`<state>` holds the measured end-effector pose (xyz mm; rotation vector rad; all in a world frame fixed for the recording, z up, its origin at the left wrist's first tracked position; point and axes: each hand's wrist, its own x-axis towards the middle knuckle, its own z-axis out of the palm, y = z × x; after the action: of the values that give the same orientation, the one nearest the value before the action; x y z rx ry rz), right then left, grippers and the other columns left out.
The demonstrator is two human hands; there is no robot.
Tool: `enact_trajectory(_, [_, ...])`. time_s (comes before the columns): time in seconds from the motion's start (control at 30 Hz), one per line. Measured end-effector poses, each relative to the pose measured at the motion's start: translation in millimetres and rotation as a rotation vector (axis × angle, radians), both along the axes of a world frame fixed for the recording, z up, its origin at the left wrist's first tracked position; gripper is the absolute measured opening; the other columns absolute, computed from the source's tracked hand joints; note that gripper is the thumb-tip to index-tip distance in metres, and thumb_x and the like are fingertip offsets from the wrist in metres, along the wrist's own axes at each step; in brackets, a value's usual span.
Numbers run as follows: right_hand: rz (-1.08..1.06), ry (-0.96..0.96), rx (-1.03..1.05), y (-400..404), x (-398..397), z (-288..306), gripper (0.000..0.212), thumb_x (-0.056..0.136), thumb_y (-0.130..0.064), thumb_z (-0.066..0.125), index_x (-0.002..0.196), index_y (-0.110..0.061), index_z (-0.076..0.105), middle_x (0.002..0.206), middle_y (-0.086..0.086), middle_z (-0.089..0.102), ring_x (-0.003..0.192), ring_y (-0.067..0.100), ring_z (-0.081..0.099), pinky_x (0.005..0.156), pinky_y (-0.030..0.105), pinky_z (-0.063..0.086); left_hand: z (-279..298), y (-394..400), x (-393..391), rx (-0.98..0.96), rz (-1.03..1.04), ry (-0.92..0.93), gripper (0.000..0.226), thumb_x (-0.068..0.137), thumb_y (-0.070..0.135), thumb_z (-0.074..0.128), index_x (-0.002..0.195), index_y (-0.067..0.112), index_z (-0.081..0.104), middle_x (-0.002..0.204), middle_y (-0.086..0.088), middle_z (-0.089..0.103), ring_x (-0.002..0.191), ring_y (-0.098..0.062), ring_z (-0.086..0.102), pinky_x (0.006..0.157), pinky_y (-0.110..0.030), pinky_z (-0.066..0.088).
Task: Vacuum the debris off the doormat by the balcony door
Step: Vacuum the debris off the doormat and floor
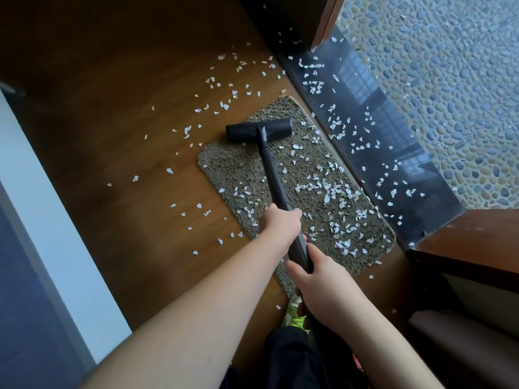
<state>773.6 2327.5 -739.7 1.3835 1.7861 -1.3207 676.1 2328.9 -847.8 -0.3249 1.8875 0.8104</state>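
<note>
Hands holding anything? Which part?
Both grip the vacuum wand: left hand around mid-shaft, right hand lower, nearer the body. Floor head rests on the doormat.

I've got a brown shaggy doormat (306, 175) lying flat on the wood floor, right along the dark door threshold. White paper scraps (331, 192) cover its near half. The black vacuum head (258, 129) sits on the far end, wand (273, 172) angled back toward me.

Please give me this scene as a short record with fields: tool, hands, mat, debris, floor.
tool: black vacuum head on the mat's far end, wand leading back to the hands
left hand: grips the wand
right hand: grips the wand, nearer the body
mat: brown doormat beside the dark door sill
debris: white flakes on mat, sill and wooden floor
</note>
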Motion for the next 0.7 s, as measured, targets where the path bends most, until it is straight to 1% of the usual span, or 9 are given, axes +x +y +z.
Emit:
enact_trajectory(0.03, [0.019, -0.01, 0.012, -2.8, 2.3, -0.3, 0.041, 0.091, -0.044, 0.049, 0.129, -0.029, 0.046, 0.096, 0.004, 0.069, 0.081, 0.026, 0.07, 0.075, 0.034, 0.055, -0.7, -2.6, 2.7, -0.001, 0.004, -0.005, 0.024, 0.087, 0.023, 0.063, 0.107, 0.011, 0.055, 0.087, -0.012, 0.064, 0.048, -0.025, 0.064, 0.047, -0.031, 0.055])
enact_trajectory(0.07, [0.026, -0.014, 0.017, -5.4, 3.6, 0.6, 0.043, 0.091, -0.044, 0.048, 0.131, -0.029, 0.045, 0.098, 0.004, 0.069, 0.084, 0.026, 0.069, 0.077, 0.034, 0.054, 0.4, -5.0, 4.1, -0.007, 0.0, -0.006, 0.025, 0.087, 0.023, 0.063, 0.107, 0.012, 0.055, 0.089, -0.012, 0.065, 0.053, -0.027, 0.067, 0.049, -0.033, 0.057])
enact_trajectory(0.13, [0.007, -0.002, 0.007, -10.0, 5.8, 1.6, 0.041, 0.092, -0.043, 0.048, 0.13, -0.028, 0.045, 0.095, 0.004, 0.069, 0.077, 0.025, 0.071, 0.07, 0.031, 0.055, 2.6, -8.9, 5.7, -0.014, 0.0, -0.002, 0.026, 0.087, 0.023, 0.063, 0.108, 0.011, 0.056, 0.091, -0.012, 0.064, 0.061, -0.03, 0.068, 0.055, -0.037, 0.06])
enact_trajectory(0.2, [0.002, 0.007, 0.007, -13.0, 8.2, 2.6, 0.039, 0.092, -0.042, 0.048, 0.128, -0.027, 0.046, 0.094, 0.004, 0.069, 0.074, 0.023, 0.07, 0.067, 0.029, 0.054, 5.0, -12.9, 7.8, 0.002, 0.007, -0.016, 0.025, 0.089, 0.02, 0.062, 0.11, 0.01, 0.054, 0.088, -0.012, 0.062, 0.051, -0.026, 0.063, 0.042, -0.028, 0.052])
enact_trajectory(0.27, [0.022, -0.002, 0.022, -16.1, 12.1, 3.6, 0.038, 0.093, -0.043, 0.048, 0.128, -0.027, 0.048, 0.097, 0.002, 0.069, 0.079, 0.02, 0.066, 0.068, 0.028, 0.048, 4.8, -16.9, 11.2, 0.011, 0.018, -0.024, 0.025, 0.09, 0.019, 0.062, 0.111, 0.009, 0.053, 0.085, -0.012, 0.06, 0.045, -0.023, 0.059, 0.039, -0.025, 0.047])
enact_trajectory(0.37, [0.043, -0.013, 0.032, -21.8, 19.7, 5.4, 0.042, 0.094, -0.044, 0.047, 0.133, -0.029, 0.045, 0.104, 0.001, 0.068, 0.094, 0.022, 0.063, 0.075, 0.029, 0.044, 5.1, -23.6, 18.8, 0.018, 0.025, -0.029, 0.025, 0.09, 0.021, 0.062, 0.111, 0.011, 0.054, 0.084, -0.01, 0.061, 0.043, -0.023, 0.06, 0.043, -0.027, 0.05])
enact_trajectory(0.47, [0.039, -0.024, 0.029, -29.8, 30.5, 5.1, 0.043, 0.093, -0.045, 0.047, 0.133, -0.029, 0.045, 0.1, 0.002, 0.069, 0.092, 0.023, 0.065, 0.075, 0.029, 0.047, 8.4, -31.4, 28.5, 0.008, 0.024, -0.055, 0.024, 0.089, 0.024, 0.062, 0.109, 0.014, 0.053, 0.085, -0.009, 0.063, 0.045, -0.024, 0.062, 0.048, -0.028, 0.052])
enact_trajectory(0.6, [0.032, -0.024, 0.001, -39.1, 46.9, 9.1, 0.044, 0.091, -0.047, 0.047, 0.133, -0.034, 0.043, 0.093, 0.003, 0.067, 0.086, 0.025, 0.067, 0.078, 0.031, 0.052, 9.2, -39.2, 45.8, -0.038, -0.024, -0.033, 0.037, 0.072, 0.039, 0.061, 0.103, 0.019, 0.055, 0.093, -0.011, 0.069, 0.074, -0.033, 0.072, 0.07, -0.044, 0.062])
enact_trajectory(0.7, [0.042, -0.026, 0.001, -39.0, 56.3, 17.1, 0.048, 0.093, -0.045, 0.047, 0.14, -0.036, 0.04, 0.1, -0.002, 0.067, 0.095, 0.019, 0.063, 0.076, 0.027, 0.045, 10.3, -41.5, 58.3, -0.04, -0.017, -0.041, 0.035, 0.072, 0.038, 0.061, 0.1, 0.019, 0.054, 0.094, -0.014, 0.068, 0.074, -0.035, 0.072, 0.068, -0.05, 0.062])
